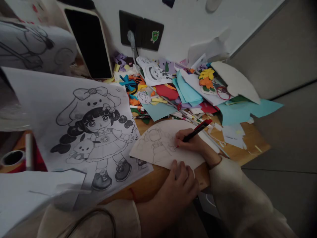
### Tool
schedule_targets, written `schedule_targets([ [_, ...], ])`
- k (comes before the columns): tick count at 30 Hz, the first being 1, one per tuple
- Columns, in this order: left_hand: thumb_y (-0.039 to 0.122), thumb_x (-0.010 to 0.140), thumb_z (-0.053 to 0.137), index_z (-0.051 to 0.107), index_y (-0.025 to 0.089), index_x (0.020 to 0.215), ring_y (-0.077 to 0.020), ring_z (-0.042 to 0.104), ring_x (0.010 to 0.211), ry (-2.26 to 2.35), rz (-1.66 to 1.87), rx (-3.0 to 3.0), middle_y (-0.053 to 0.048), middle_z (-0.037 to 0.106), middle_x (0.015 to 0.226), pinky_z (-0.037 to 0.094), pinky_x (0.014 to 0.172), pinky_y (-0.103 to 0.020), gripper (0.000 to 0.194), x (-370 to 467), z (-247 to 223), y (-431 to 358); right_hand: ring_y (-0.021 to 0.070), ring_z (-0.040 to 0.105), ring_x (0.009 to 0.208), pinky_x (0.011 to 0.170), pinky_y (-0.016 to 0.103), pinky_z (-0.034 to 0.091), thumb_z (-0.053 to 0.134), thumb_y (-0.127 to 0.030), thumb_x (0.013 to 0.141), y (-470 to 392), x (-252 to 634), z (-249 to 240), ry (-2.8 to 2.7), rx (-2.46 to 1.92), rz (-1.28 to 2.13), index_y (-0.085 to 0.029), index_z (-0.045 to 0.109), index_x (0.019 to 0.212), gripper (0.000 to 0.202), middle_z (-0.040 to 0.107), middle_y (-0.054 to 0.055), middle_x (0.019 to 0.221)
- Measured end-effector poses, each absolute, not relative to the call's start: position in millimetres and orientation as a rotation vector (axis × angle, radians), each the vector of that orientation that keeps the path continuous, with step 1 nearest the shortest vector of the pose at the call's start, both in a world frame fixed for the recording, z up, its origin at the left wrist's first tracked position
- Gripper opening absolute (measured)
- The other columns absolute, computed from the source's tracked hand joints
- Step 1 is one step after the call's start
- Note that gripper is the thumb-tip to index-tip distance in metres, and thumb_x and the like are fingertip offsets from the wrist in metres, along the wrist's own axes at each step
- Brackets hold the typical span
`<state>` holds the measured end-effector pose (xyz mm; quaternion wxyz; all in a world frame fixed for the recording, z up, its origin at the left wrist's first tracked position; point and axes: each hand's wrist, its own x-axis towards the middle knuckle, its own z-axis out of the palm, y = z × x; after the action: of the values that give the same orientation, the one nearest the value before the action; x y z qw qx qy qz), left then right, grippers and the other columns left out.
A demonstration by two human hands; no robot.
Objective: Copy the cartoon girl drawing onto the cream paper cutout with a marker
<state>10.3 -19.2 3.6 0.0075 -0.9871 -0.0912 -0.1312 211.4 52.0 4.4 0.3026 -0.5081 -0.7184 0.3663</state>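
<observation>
My right hand grips a black pen with a red end, its tip down on a fan-shaped sheet of paper. Faint line work of a figure shows on that sheet, left of the pen. Along the sheet's lower edge, the fingers of my left hand rest spread and hold nothing. Left of the fan-shaped sheet lies a large printed drawing of a girl in a dog-eared hat, with braids, a dress and dark shoes.
A phone leans against the wall below a dark socket plate with a plug in it. Coloured paper scraps, pens and blue sheets pile up behind the fan-shaped sheet. A tape roll lies at left; a grey panel stands right.
</observation>
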Motion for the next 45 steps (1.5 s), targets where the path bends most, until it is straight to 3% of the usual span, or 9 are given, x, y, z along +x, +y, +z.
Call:
schedule_targets([
  [7, 0.043, 0.082, 0.039, 0.041, 0.014, 0.124, -0.0358, 0.045, 0.118, -0.278, -0.411, -3.076, -0.016, 0.046, 0.128, 0.029, 0.096, -0.057, 0.051, 10.5, 4.5, -19.4, 0.0089, 0.038, 0.051, 0.049, 0.024, 0.032, 0.056, -0.027, 0.078, 52.1, 211.2, 1.4, -1.881, -1.332, 0.98, -0.019, 0.034, 0.055, 0.033, 0.041, -0.003, 0.055],
  [18, 0.043, 0.082, 0.039, 0.04, 0.013, 0.125, -0.0368, 0.044, 0.119, -0.268, -0.402, -3.08, -0.017, 0.045, 0.129, 0.029, 0.097, -0.058, 0.052, 11.1, 3.3, -19.1, 0.0084, 0.035, 0.051, 0.047, 0.023, 0.029, 0.056, -0.016, 0.075, 52.5, 211.8, 3.6, -1.915, -1.256, 0.932, -0.018, 0.034, 0.054, 0.031, 0.039, -0.004, 0.055],
  [29, 0.042, 0.083, 0.037, 0.041, 0.013, 0.124, -0.0372, 0.044, 0.119, -0.262, -0.387, -3.105, -0.018, 0.045, 0.129, 0.027, 0.097, -0.058, 0.051, 11.2, 3.8, -18.4, 0.01, 0.04, 0.052, 0.05, 0.025, 0.034, 0.057, -0.027, 0.077, 51.5, 210.0, 4.4, -1.836, -1.352, 0.985, -0.019, 0.035, 0.054, 0.033, 0.043, -0.002, 0.056],
  [45, 0.043, 0.083, 0.038, 0.039, 0.013, 0.126, -0.0361, 0.044, 0.119, -0.264, -0.397, -3.102, -0.017, 0.045, 0.129, 0.029, 0.097, -0.057, 0.052, 9.6, 6.0, -17.7, 0.0088, 0.038, 0.051, 0.048, 0.023, 0.032, 0.057, -0.024, 0.076, 52.5, 210.7, 3.9, -1.903, -1.361, 0.931, -0.018, 0.036, 0.054, 0.031, 0.042, -0.003, 0.055],
])
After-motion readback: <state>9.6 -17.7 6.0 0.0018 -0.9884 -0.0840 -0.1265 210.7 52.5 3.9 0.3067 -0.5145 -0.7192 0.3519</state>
